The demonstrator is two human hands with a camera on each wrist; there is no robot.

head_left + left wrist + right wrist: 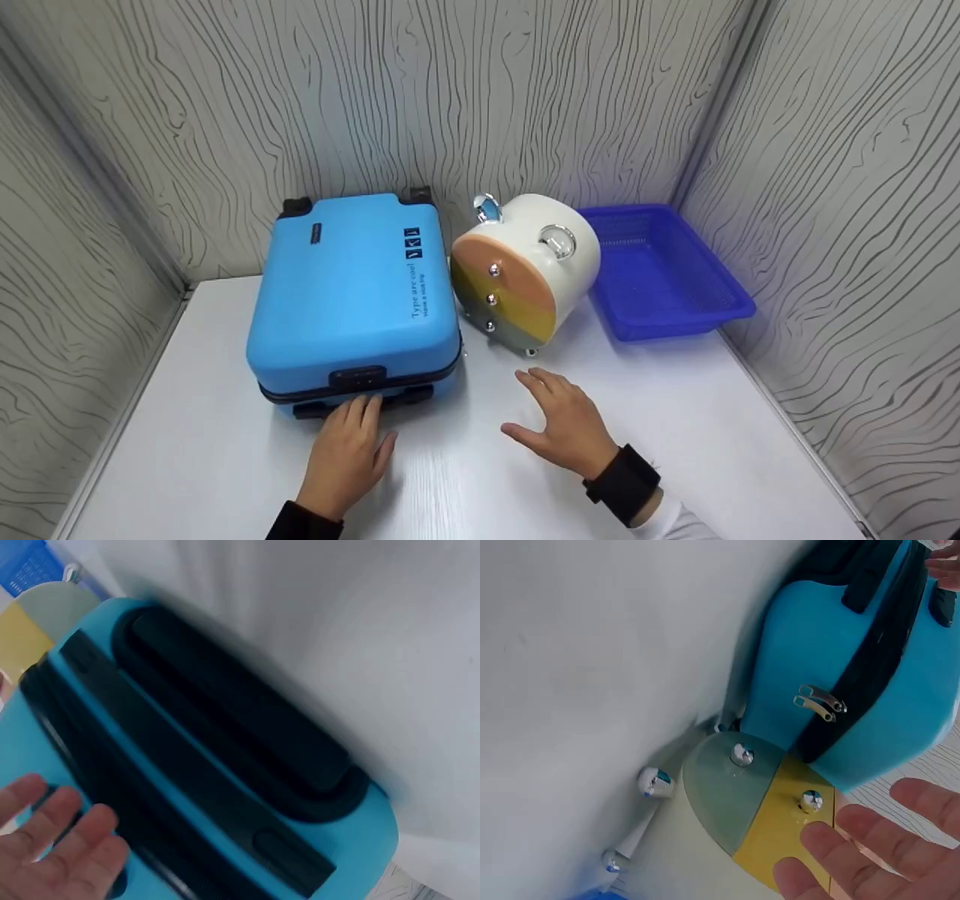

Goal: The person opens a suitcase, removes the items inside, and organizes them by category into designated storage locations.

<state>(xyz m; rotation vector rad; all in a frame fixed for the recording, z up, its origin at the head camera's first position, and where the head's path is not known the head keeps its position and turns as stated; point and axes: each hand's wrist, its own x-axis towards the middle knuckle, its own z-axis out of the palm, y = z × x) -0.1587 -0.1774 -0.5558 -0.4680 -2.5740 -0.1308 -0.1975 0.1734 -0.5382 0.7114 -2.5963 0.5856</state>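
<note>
Head view: a light-blue hard-shell suitcase [349, 292] lies flat on the white tabletop [465, 480], left of centre, its black-handled end facing you. Your left hand [345, 450] is at that near end, fingers extended and pinching nothing; whether the fingertips touch the shell, you cannot tell. Your right hand [566, 424] is apart from the suitcase, thumb and fingers spread, holding nothing. Just beyond it sits a white cylindrical case [574, 277], its round face banded peach, yellow and grey-green, with three shiny knobs [492, 298]. To its right, a blue plastic basket [712, 259] stands near the table's far right corner. The tabletop is smooth, carrying soft shadows and a pale glare between your hands. Around three sides rise whitish wall panels [510, 90] with dark wavy wood-grain lines, grey strips [716, 112] running up the two corners.
</note>
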